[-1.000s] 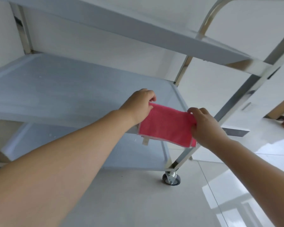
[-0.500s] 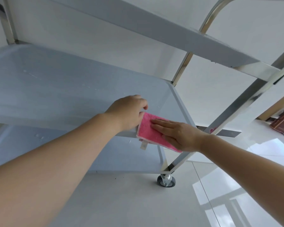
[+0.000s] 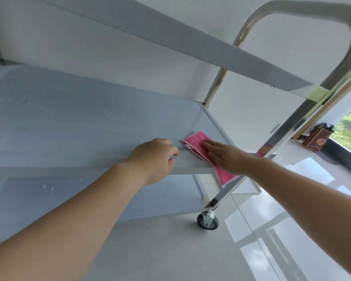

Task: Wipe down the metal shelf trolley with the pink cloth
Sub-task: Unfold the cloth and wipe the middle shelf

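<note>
1. Leftmost, the left hand [image 3: 156, 159] rests on the front rim of the trolley's middle shelf [image 3: 69, 122], fingers loosely curled and holding nothing.
2. Just right of it, the pink cloth [image 3: 193, 144] lies at the shelf's front right corner, its long axis running from the shelf interior out over the rim.
3. The right hand [image 3: 223, 157] presses it flat with straight fingers, so it is the nearer hand; the unwiped shelf stretches leftward.

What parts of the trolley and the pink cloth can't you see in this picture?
- Pink cloth: its middle is hidden under the right hand, head view.
- Trolley: its left side is cut off by the picture's edge; only one wheel shows.
- Left hand: its fingertips curl out of sight at the middle shelf's front edge.
- Brown box on the floor: its label is too small to read.
</note>
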Demonstrator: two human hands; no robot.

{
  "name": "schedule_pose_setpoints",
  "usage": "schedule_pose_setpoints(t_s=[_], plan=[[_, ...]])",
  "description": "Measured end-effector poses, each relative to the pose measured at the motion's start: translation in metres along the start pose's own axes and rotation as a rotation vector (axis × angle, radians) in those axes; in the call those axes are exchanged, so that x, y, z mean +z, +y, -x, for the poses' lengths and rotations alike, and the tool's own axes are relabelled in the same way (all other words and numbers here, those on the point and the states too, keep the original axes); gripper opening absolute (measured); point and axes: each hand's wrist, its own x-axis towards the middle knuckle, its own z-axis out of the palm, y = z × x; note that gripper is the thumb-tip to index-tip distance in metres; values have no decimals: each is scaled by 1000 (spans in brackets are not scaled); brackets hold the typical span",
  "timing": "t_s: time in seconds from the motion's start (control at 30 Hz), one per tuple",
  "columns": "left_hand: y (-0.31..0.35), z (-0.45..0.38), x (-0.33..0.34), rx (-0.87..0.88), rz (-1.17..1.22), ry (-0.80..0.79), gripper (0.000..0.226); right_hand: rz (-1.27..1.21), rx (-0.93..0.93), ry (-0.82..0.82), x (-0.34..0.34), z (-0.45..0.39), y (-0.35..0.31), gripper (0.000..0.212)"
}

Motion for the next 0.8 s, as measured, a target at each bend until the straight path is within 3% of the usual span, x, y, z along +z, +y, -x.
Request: schedule_pose_setpoints(t_s=[0.17,0.27,0.5,0.8], plan=[[-19,4,-5,28,-31,-6,23,-21,-256,111,3,2,8,49],[-29,3,-6,57,-1,-18,20,-95,-289,132,15,-7,10,47],[-33,-3,2,26,98,-4,21,-142,-146,34,20,-38,32,48],[-34,-6,9,-1,147,36,20,-140,-27,83,12,-112,82,49]])
